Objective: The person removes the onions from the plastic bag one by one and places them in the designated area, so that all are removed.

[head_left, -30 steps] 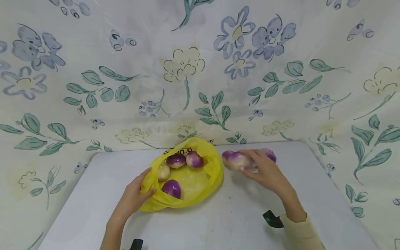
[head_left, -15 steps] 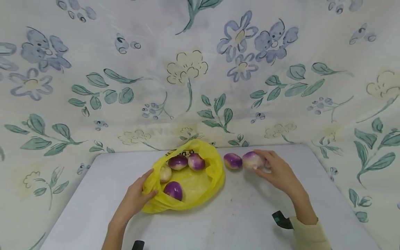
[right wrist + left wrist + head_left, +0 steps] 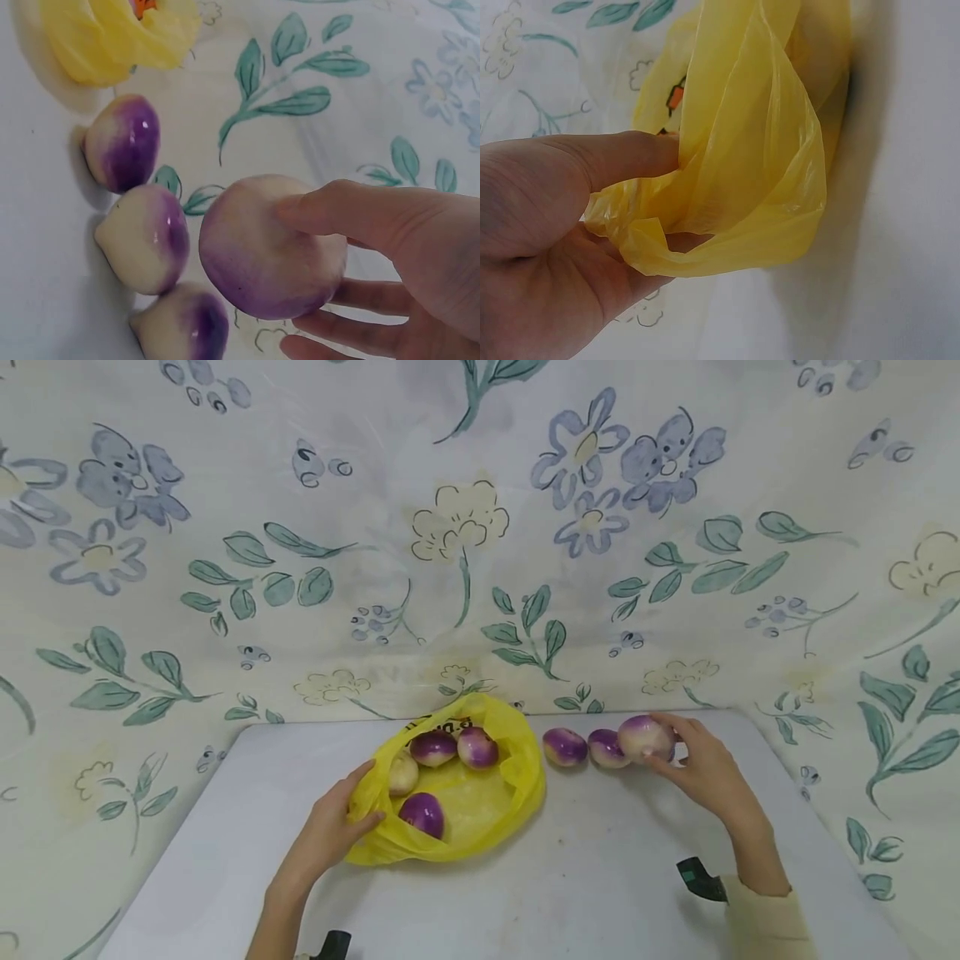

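Note:
My right hand (image 3: 699,768) holds a purple-and-white turnip (image 3: 643,739), thumb on its pale side and fingers beneath, as the right wrist view shows. The turnip is raised over a row of others: one turnip (image 3: 565,747) nearest the bag, a second turnip (image 3: 609,749) beside it, and a third turnip (image 3: 187,326) visible in the right wrist view. At the near-left rim of a yellow plastic bag (image 3: 757,195), my left hand (image 3: 326,827) pinches the film between thumb and fingers. The bag's mouth gapes, with several turnips inside, including a purple turnip (image 3: 422,816) near the front.
A white table (image 3: 525,893) carries the bag and the row of turnips. Behind its far edge hangs a floral-patterned cloth (image 3: 465,610). Small black devices (image 3: 701,878) show by both wrists.
My right hand has carried the turnip rightward along the row, bringing the second turnip on the table into sight. The left hand keeps its grip on the bag, while the head view shifts slightly.

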A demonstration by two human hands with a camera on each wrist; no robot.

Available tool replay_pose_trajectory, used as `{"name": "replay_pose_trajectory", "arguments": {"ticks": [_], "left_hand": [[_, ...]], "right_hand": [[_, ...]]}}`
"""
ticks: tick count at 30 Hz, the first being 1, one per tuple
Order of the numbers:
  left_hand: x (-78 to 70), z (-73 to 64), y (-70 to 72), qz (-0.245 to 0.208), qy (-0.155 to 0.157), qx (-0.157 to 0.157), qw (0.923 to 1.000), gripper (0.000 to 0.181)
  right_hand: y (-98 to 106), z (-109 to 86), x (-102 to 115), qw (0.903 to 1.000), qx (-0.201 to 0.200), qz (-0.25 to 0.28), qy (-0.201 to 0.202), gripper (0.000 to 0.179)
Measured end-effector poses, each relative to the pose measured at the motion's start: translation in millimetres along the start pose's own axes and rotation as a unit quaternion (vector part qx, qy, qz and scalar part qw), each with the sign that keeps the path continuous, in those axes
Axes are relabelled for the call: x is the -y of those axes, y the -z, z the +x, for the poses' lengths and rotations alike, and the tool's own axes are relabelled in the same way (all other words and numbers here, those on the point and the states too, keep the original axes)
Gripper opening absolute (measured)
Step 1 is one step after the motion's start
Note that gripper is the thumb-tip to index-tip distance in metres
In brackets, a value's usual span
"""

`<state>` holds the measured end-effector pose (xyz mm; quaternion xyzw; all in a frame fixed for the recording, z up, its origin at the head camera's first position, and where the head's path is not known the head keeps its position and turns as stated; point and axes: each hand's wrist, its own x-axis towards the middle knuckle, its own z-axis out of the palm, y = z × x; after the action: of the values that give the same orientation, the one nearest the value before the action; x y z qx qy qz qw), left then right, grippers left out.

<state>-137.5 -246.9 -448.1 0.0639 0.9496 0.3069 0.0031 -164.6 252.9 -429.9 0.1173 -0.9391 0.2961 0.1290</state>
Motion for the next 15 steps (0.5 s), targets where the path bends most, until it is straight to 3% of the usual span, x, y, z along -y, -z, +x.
{"name": "replay_pose_trajectory", "arguments": {"ticks": [15], "left_hand": [[0.2, 0.0, -1.1, -0.007, 0.002, -0.001, 1.0, 0.074]], "right_hand": [[14, -5.8, -29, 0.9972, -0.05, 0.012, -0.055, 0.062]]}}
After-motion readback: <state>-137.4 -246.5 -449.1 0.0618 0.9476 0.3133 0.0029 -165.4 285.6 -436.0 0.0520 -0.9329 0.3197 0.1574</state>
